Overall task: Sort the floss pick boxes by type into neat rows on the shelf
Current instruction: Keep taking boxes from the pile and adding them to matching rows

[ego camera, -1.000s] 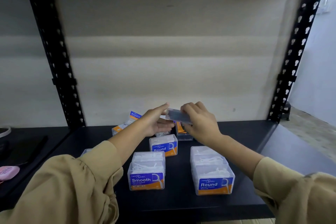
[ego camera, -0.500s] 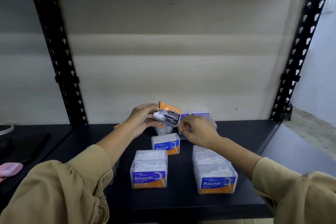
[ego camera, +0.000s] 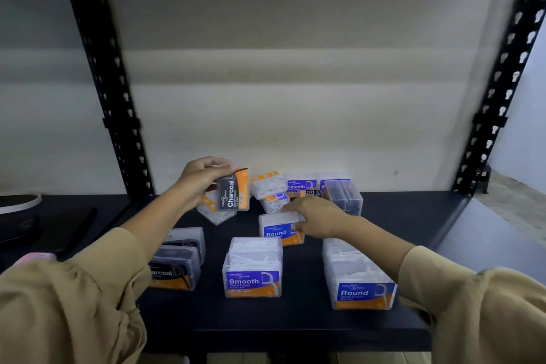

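The Charcoal box (ego camera: 233, 190) was gripped in the left hand (ego camera: 204, 179) and held upright, clear of the shelf (ego camera: 295, 325), above the left end of the unsorted heap (ego camera: 298, 188), with its label turned sideways toward the camera. The right hand (ego camera: 320, 216) was laid over the right end of a single Round box (ego camera: 276, 229), which stood on the shelf just behind the middle row. The fingers were curled over the box's top rear edge and the thumb was pressed to its front face, so that the box was pinched.

Three rows were seen running front to back near the shelf's front edge: a Charcoal row (ego camera: 177, 269) at the left, partly hidden by the left sleeve (ego camera: 74, 304), a Smooth row (ego camera: 252, 275) in the middle and a Round row (ego camera: 359, 281) at the right. Strips of bare black shelf were left between the rows, and a narrow strip was left in front of them along the front edge. A wider bare stretch was seen from the Round row to the shelf's right edge, below the right upright (ego camera: 502, 83).

The unsorted heap was piled at the back against the backing panel (ego camera: 295, 97), its boxes touching, some tilted; a Smooth label and dark boxes could be made out in it. The shelf was bounded on the left by the left upright (ego camera: 103, 83), beyond which a pink item (ego camera: 35, 257) was partly seen
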Demonstrator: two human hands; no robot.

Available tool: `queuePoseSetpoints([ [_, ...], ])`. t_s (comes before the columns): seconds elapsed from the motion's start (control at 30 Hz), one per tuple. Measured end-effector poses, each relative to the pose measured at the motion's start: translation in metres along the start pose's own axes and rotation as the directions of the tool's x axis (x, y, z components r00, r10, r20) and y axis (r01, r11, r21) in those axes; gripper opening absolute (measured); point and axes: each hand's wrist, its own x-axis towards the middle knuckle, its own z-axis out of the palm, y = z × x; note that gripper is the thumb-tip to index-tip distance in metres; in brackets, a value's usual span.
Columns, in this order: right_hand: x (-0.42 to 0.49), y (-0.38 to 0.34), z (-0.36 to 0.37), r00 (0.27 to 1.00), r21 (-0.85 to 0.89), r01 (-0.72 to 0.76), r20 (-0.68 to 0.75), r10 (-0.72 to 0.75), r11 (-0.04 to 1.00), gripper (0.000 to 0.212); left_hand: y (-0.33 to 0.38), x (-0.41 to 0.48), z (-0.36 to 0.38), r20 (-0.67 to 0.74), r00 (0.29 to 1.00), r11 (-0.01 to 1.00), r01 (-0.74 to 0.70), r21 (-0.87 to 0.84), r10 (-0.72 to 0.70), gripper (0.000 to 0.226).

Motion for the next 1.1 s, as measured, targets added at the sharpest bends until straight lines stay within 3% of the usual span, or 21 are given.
queuePoseSetpoints([
  [0.17,-0.005,0.013,-0.007,0.999,0.031,-0.045,0.013,0.044,0.999,0.05,-0.008,0.006,-0.04,0.198,0.979,0.896,-0.135,0.422,0.054,0.019],
  [0.27,-0.007,0.02,-0.01,0.997,0.06,-0.073,0.027,0.071,0.996,0.047,-0.013,0.008,-0.049,0.319,0.948,0.751,-0.2,0.63,-0.015,0.023],
  [0.4,-0.01,0.025,-0.013,0.996,0.079,-0.083,0.037,0.081,0.993,0.047,-0.019,0.011,-0.046,0.377,0.915,0.544,-0.245,0.803,-0.143,0.023],
  [0.67,-0.006,0.014,-0.022,0.991,0.182,-0.096,0.107,0.077,0.979,0.041,-0.023,0.012,-0.039,0.448,0.857,0.436,-0.312,0.844,-0.255,0.022],
  [0.8,-0.001,0.006,-0.021,0.988,0.19,-0.082,0.145,0.054,0.978,0.042,-0.031,0.011,-0.043,0.454,0.836,0.482,-0.274,0.832,-0.309,0.026],
  [0.9,-0.001,0.007,-0.022,0.985,0.217,-0.094,0.162,0.059,0.972,0.042,-0.033,0.011,-0.044,0.439,0.85,0.555,-0.223,0.801,-0.291,0.043],
  [1.0,-0.007,0.015,-0.026,0.982,0.23,-0.112,0.177,0.072,0.967,0.04,-0.033,0.011,-0.048,0.403,0.863,0.492,-0.219,0.843,-0.306,0.037],
  [1.1,-0.017,0.032,-0.029,0.976,0.216,-0.13,0.198,0.087,0.968,0.036,-0.036,0.013,-0.056,0.355,0.88,0.496,-0.166,0.852,-0.316,0.034],
])
